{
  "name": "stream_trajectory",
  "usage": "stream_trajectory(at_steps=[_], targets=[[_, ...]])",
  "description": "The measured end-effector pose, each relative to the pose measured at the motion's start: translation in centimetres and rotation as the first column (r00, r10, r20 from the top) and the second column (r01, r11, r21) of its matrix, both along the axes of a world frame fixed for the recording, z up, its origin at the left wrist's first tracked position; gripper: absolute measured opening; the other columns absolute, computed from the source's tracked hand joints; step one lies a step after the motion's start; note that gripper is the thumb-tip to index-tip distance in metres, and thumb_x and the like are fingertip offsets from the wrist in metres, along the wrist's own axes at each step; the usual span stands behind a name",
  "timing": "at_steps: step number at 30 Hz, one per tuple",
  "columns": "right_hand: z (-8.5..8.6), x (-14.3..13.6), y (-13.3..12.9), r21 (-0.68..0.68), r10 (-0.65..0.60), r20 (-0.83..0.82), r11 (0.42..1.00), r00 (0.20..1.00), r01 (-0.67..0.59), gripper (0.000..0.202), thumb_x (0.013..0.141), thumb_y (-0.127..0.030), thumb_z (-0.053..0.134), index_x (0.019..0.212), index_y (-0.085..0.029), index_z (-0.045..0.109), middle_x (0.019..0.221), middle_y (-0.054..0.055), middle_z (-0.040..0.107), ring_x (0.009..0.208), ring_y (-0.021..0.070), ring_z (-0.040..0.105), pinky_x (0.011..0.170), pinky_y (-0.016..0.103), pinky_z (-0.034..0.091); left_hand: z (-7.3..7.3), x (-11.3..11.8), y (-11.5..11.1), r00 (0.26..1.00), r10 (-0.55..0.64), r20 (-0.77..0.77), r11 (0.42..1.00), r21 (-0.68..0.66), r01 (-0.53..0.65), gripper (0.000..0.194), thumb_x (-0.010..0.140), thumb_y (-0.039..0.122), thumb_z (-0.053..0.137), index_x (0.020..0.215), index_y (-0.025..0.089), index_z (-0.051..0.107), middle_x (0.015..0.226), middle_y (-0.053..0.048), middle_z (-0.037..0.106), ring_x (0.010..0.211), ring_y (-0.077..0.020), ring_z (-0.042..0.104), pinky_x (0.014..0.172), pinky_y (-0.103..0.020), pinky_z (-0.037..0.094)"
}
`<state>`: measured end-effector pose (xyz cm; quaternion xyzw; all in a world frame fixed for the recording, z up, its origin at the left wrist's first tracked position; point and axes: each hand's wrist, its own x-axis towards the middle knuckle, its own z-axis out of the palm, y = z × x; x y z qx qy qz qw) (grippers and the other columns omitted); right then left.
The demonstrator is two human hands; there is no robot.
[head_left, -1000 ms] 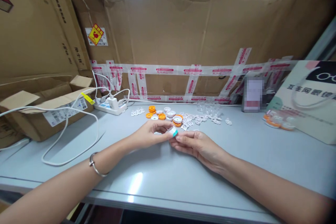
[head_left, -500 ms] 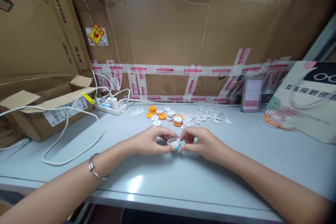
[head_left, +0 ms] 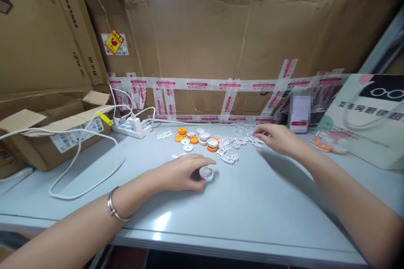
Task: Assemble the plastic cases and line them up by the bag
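My left hand (head_left: 184, 172) curls its thumb and fingers around a small round white plastic case (head_left: 206, 172) with a teal lower edge, low over the table. My right hand (head_left: 271, 136) reaches to the back right, thumb and fingertips drawn together. Those fingertips are beside a group of clear plastic cups (head_left: 243, 128) and the right end of a spread of small white cut-out pieces (head_left: 235, 143); whether anything is pinched in them is too small to tell. Left of that spread lie several orange rings (head_left: 193, 139) and white round parts (head_left: 188, 148).
A power strip (head_left: 132, 130) with white cables stands at the back left, near an open cardboard box (head_left: 63, 122). A big taped carton (head_left: 195, 42) walls off the back. On the right are a phone (head_left: 299, 111), a printed bag (head_left: 375, 122) and several orange and clear parts (head_left: 325, 142).
My right hand has left the round case and moved right and back to the clear cups. My left hand keeps the case, which is turned a little. A white cut-out strip now shows in front.
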<state>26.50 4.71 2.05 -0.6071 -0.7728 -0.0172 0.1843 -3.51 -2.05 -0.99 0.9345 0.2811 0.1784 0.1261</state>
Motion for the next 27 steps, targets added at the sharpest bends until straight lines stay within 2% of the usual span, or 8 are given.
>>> stream_trajectory(at_steps=[4, 6, 12, 16, 21, 23, 25, 27], targets=[[-0.2, 1.6, 1.2, 0.007, -0.097, 0.035, 0.995, 0.995, 0.096, 0.018, 0.071, -0.033, 0.055, 0.06, -0.02, 0.06, 0.066, 0.006, 0.066, 0.063, 0.0208, 0.058, 0.055, 0.027, 0.036, 0.0, -0.1, -0.1, 1.0, -0.018, 0.01, 1.0, 0.01, 0.018, 0.051, 0.074, 0.017, 0.056, 0.123, 0.021, 0.047, 0.105, -0.007, 0.06, 0.096, -0.0201, 0.056, 0.086, -0.031, 0.043], [-0.8, 1.4, 1.4, -0.012, -0.036, 0.012, 0.999, 0.999, 0.036, 0.019, 0.07, -0.035, 0.057, 0.06, -0.019, 0.061, 0.066, 0.006, 0.066, 0.063, 0.0203, 0.058, 0.055, 0.027, 0.036, 0.0, -0.1, -0.1, 1.0, -0.021, 0.019, 1.0, 0.014, 0.021, 0.05, 0.074, 0.018, 0.056, 0.123, 0.022, 0.047, 0.104, -0.007, 0.06, 0.095, -0.0201, 0.056, 0.085, -0.032, 0.043], [-2.9, -1.3, 1.2, -0.07, 0.223, -0.049, 0.972, 0.974, -0.226, 0.024, 0.075, -0.035, 0.054, 0.089, -0.02, 0.067, 0.091, 0.006, 0.066, 0.081, 0.0185, 0.059, 0.072, 0.027, 0.043, 0.1, -0.2, -0.2, 1.0, -0.022, 0.013, 1.0, 0.016, 0.021, 0.045, 0.076, 0.022, 0.058, 0.121, 0.02, 0.049, 0.101, -0.007, 0.06, 0.094, -0.0195, 0.056, 0.083, -0.03, 0.043], [-3.9, -2.3, 1.3, -0.074, 0.279, -0.073, 0.956, 0.958, -0.284, 0.02, 0.076, -0.032, 0.054, 0.081, -0.019, 0.069, 0.087, 0.007, 0.063, 0.078, 0.0191, 0.058, 0.072, 0.028, 0.043, 0.4, -0.1, -0.2, 1.0, -0.012, 0.003, 1.0, 0.021, 0.012, 0.041, 0.078, 0.023, 0.056, 0.118, 0.019, 0.051, 0.096, -0.006, 0.06, 0.088, -0.0181, 0.057, 0.08, -0.028, 0.044], [-3.4, -2.5, 0.9, -0.033, 0.254, -0.111, 0.965, 0.961, -0.259, 0.02, 0.077, -0.033, 0.053, 0.073, -0.019, 0.066, 0.082, 0.007, 0.064, 0.077, 0.0206, 0.057, 0.073, 0.031, 0.041, 0.6, -0.2, -0.3, 1.0, -0.014, 0.02, 1.0, 0.016, 0.014, 0.042, 0.078, 0.028, 0.059, 0.118, 0.019, 0.051, 0.097, -0.007, 0.061, 0.09, -0.0191, 0.057, 0.08, -0.03, 0.045], [-2.7, -2.9, 0.2, -0.058, 0.213, -0.239, 0.971, 0.947, -0.233, 0.023, 0.079, -0.036, 0.052, 0.075, -0.018, 0.065, 0.079, 0.007, 0.065, 0.074, 0.0202, 0.058, 0.07, 0.032, 0.042, 0.8, -0.2, -0.4, 0.999, -0.006, 0.053, 1.0, 0.012, 0.005, 0.045, 0.078, 0.033, 0.061, 0.119, 0.019, 0.051, 0.105, -0.008, 0.061, 0.097, -0.0209, 0.056, 0.084, -0.032, 0.045], [-2.1, -3.7, -0.7, -0.153, 0.139, -0.52, 0.956, 0.843, -0.252, 0.025, 0.076, -0.04, 0.057, 0.074, -0.017, 0.064, 0.072, 0.006, 0.066, 0.07, 0.0186, 0.059, 0.068, 0.031, 0.043, 1.1, -0.2, -0.4, 0.992, 0.009, 0.123, 0.999, 0.032, -0.013, 0.046, 0.078, 0.036, 0.061, 0.119, 0.02, 0.05, 0.114, -0.009, 0.058, 0.106, -0.0215, 0.053, 0.09, -0.035, 0.042], [-1.7, -5.0, -2.0, -0.234, 0.058, -0.791, 0.891, 0.609, -0.388, 0.026, 0.07, -0.042, 0.065, 0.073, -0.016, 0.063, 0.067, 0.003, 0.065, 0.067, 0.0159, 0.061, 0.069, 0.029, 0.045, 1.2, -0.1, -0.4, 0.974, 0.027, 0.226, 0.996, 0.077, -0.046, 0.041, 0.08, 0.035, 0.061, 0.117, 0.02, 0.051, 0.116, -0.008, 0.058, 0.109, -0.0201, 0.052, 0.093, -0.034, 0.041]])
